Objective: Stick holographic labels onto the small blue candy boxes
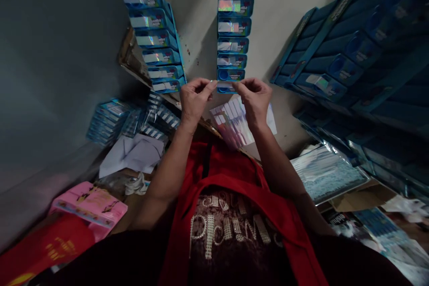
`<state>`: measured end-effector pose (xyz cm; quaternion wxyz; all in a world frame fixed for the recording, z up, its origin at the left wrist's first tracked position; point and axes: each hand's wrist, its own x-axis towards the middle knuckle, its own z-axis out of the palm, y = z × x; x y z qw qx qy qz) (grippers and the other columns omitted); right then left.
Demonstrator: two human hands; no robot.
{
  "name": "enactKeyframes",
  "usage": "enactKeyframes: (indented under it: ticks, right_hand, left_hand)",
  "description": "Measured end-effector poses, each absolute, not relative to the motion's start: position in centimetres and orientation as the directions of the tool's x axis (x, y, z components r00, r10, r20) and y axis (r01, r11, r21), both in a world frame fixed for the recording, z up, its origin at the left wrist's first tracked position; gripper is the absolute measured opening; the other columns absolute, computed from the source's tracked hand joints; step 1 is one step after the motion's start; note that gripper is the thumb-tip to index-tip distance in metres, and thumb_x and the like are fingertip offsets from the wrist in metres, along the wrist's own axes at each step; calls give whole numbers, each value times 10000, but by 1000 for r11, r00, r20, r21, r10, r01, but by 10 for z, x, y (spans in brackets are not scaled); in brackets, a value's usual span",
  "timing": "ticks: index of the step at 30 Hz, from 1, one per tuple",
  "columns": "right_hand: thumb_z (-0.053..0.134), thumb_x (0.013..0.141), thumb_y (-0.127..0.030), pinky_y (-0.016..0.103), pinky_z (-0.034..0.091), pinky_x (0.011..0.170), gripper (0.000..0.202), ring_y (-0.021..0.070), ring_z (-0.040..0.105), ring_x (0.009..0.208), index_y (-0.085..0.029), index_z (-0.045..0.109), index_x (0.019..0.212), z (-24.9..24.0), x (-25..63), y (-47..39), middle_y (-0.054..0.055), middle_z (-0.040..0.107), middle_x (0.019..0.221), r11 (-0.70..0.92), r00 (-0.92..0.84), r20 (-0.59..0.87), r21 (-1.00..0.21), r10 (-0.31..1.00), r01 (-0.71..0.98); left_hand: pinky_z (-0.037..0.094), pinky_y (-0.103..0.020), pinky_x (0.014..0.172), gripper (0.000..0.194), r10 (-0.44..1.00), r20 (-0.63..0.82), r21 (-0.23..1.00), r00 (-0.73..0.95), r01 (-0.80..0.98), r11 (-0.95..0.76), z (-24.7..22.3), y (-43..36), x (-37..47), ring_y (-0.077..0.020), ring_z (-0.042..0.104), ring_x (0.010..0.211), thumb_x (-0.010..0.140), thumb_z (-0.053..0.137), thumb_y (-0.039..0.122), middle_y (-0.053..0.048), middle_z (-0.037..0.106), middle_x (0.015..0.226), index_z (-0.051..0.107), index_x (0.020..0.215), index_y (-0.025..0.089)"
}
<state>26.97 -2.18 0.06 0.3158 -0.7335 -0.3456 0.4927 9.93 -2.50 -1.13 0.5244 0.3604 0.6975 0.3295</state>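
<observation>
Our left hand [193, 97] and right hand [254, 98] pinch one sticker strip [224, 85] between fingertips | sticker sheet [231, 123] just nearer | blue boxes [233, 40] in a row farther off.

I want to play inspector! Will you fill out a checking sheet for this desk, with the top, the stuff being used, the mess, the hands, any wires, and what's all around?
Surface: pale table top, dim light.
Job's things: a row of blue boxes with shiny labels runs away from the hands; a sheet of shiny stickers lies under them.
Clutter: white paper and a pink pack at the near left.
Hands: left hand and right hand are raised together, fingertips pinched; what they pinch is too small to tell.
Cables: nothing seen.
Surroundings: a second row of blue boxes at left, stacked blue trays at right.
</observation>
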Motion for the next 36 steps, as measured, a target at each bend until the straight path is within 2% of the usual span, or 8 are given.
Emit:
enactKeyframes:
  ticks: [4,11,17,24,28,36]
  right_hand:
    - [707,939,-445,328,552,795,243,200,689,881,-217,738,859,-13,269,-7,32,714,848,-487,264,-413,-792,871,368]
    - [682,971,-438,370,562,860,258,249,730,950,-207,778,906,-22,270,1,53,739,847,-437,238,-367,-726,899,531]
    - [668,979,-414,379,568,876,235,264,737,985,-220,795,943,-29,272,2,57,762,866,-435,229,-373,-714,899,548]
    - [616,1034,-481,393,573,886,306,262,731,978,-237,784,960,-29,276,1,63,767,907,-406,176,-378,-707,909,579]
    - [597,1054,-478,405,571,915,303,288,725,1085,-235,765,987,-29,275,1,86,760,983,-419,151,-416,-687,897,594]
    - [590,1045,-520,409,577,903,323,289,709,1087,-237,738,994,-28,273,1,84,747,956,-424,157,-408,-725,899,543]
  left_hand:
    - [518,-213,587,326,871,-434,846,-229,229,482,-26,-10,99,-123,655,666,942,812,488,6,682,754,718,799,210]
    - [523,-211,604,331,850,-475,829,-226,210,519,-35,-4,100,-127,647,680,942,813,487,15,666,737,703,793,212]
    - [520,-203,589,327,820,-515,803,-250,195,564,-40,-1,99,-126,631,660,931,820,489,25,641,682,697,792,219]
    - [517,-201,592,325,827,-514,808,-227,196,556,-45,-3,94,-114,622,635,935,810,493,28,635,690,693,805,219]
    - [508,-200,592,334,829,-516,805,-215,209,555,-46,-3,94,-118,633,650,935,805,502,26,630,685,692,806,215]
    - [518,-217,606,308,824,-524,802,-217,199,563,-47,-3,94,-128,629,656,945,795,473,22,637,690,688,801,222]
